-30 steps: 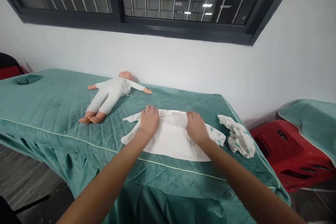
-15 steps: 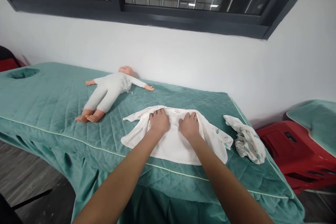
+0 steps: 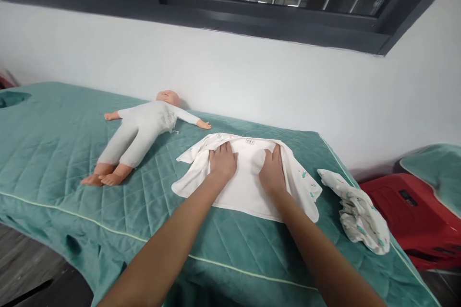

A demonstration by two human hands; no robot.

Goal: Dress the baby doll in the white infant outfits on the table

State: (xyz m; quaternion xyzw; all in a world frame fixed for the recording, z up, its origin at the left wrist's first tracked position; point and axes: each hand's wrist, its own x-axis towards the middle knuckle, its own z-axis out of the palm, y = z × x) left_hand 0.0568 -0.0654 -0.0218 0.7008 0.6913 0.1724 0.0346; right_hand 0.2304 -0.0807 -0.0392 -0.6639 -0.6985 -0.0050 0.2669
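A white baby garment (image 3: 248, 187) lies spread open on the green quilted bed cover (image 3: 65, 153). My left hand (image 3: 222, 160) rests flat on its left half, fingers stretched out. My right hand (image 3: 272, 170) lies flat on its right half, next to the turned-back patterned front edge. Both palms press the inner white cloth below the neck label. A baby doll (image 3: 140, 129) in a pale one-piece lies on its back to the left, arms spread, head toward the wall.
A crumpled white patterned cloth (image 3: 360, 211) lies at the bed's right corner. A red plastic stool (image 3: 414, 220) stands to the right, beside another green-covered surface (image 3: 439, 172). The white wall (image 3: 252, 81) runs behind the bed, under a dark barred window.
My hands came together from the garment's outer sides to its middle, then spread slightly apart on the cloth. The view shifted down and to the right.
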